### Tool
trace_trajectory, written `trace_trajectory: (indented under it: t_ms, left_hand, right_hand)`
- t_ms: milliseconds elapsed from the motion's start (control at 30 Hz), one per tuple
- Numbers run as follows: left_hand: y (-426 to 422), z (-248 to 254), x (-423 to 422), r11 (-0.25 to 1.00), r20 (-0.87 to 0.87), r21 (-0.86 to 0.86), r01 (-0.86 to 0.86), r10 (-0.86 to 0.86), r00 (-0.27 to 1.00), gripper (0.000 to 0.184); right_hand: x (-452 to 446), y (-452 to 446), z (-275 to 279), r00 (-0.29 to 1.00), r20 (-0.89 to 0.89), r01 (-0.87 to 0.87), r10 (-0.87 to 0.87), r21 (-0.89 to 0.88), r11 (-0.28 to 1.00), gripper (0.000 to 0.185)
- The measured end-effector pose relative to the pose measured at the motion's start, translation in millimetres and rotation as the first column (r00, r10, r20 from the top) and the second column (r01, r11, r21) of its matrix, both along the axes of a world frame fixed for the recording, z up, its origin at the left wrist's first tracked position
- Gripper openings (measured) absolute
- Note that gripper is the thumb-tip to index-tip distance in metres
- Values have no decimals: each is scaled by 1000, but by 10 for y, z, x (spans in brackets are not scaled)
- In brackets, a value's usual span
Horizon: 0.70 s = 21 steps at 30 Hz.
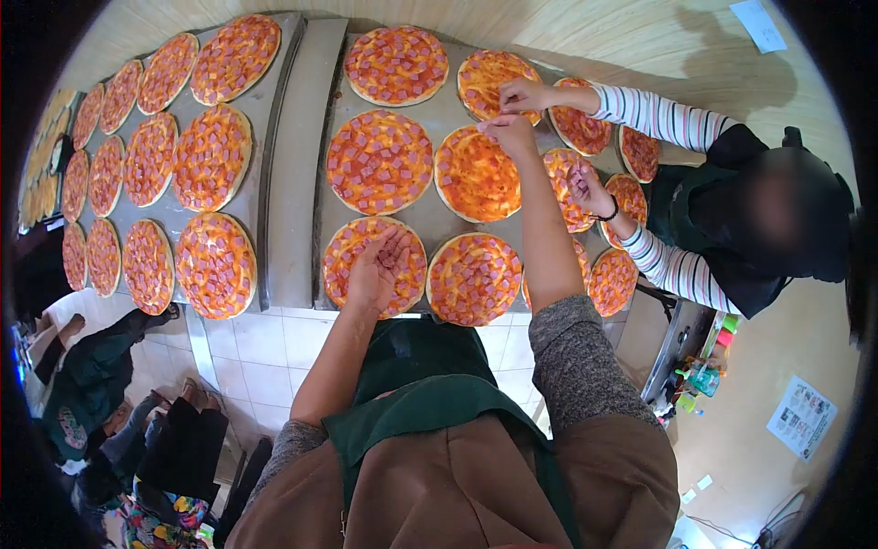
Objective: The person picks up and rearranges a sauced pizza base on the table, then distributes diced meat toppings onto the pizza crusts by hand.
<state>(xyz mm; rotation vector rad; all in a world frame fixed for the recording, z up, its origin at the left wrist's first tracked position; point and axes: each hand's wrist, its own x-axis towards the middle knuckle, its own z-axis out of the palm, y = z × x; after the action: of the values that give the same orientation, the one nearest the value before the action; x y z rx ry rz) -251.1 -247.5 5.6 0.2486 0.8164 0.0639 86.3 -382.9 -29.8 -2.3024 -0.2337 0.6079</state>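
My left hand is cupped palm up above a topped pizza at the front edge, with pinkish diced ham lying in it. My right hand reaches across to the back, fingers pinched together between two pizzas. Below it lies a pizza with sauce and cheese and no ham cubes visible. The pizza behind also shows mostly sauce and cheese. Whatever the right fingertips hold is too small to make out.
A co-worker's hand is close to my right hand; their other hand holds ham cubes. More ham-topped pizzas cover the left metal tray. Other people sit or stand at the lower left. Papers hang on the right.
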Motion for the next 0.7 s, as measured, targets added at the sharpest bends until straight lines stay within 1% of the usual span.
trace_trajectory:
  t_ms: [67, 167, 267, 367, 400, 433, 467, 567, 700]
  left_hand:
    - [2, 5, 11, 1000, -7, -2, -2, 2, 1000, 32]
    - [4, 4, 18, 1000, -14, 8, 8, -8, 1000, 32]
    - [6, 32, 25, 1000, -20, 15, 15, -15, 1000, 31]
    - [18, 18, 22, 1000, -19, 16, 19, -18, 1000, 31]
    - [19, 17, 17, 1000, -16, 17, 16, -16, 1000, 31]
    - [20, 16, 17, 1000, -13, 17, 13, -13, 1000, 30]
    - [19, 19, 19, 1000, -22, 17, 13, -12, 1000, 30]
    - [10, 15, 36, 1000, -33, 18, 19, -18, 999, 31]
    - [-10, -24, 42, 999, -16, 11, 31, -31, 999, 31]
  right_hand:
    - [-12, 53, -25, 985, 157, -57, 78, -130, 990, 20]
    - [-86, 125, 58, 951, 280, -51, 130, -272, 961, 21]
    - [-117, 163, 131, 946, 311, 29, 95, -372, 928, 22]
    - [-124, 123, 262, 948, 319, 62, 4, -196, 979, 20]
    - [-63, 53, 188, 987, 131, 95, -97, 16, 995, 17]
    - [42, -63, 26, 985, -79, 166, -152, 216, 962, 16]
    - [103, -139, -63, 943, -294, 269, -159, 386, 882, 14]
    - [96, -217, 11, 933, -340, 264, -115, 432, 862, 15]
    - [71, -191, 84, 963, -247, 181, -109, 292, 939, 10]
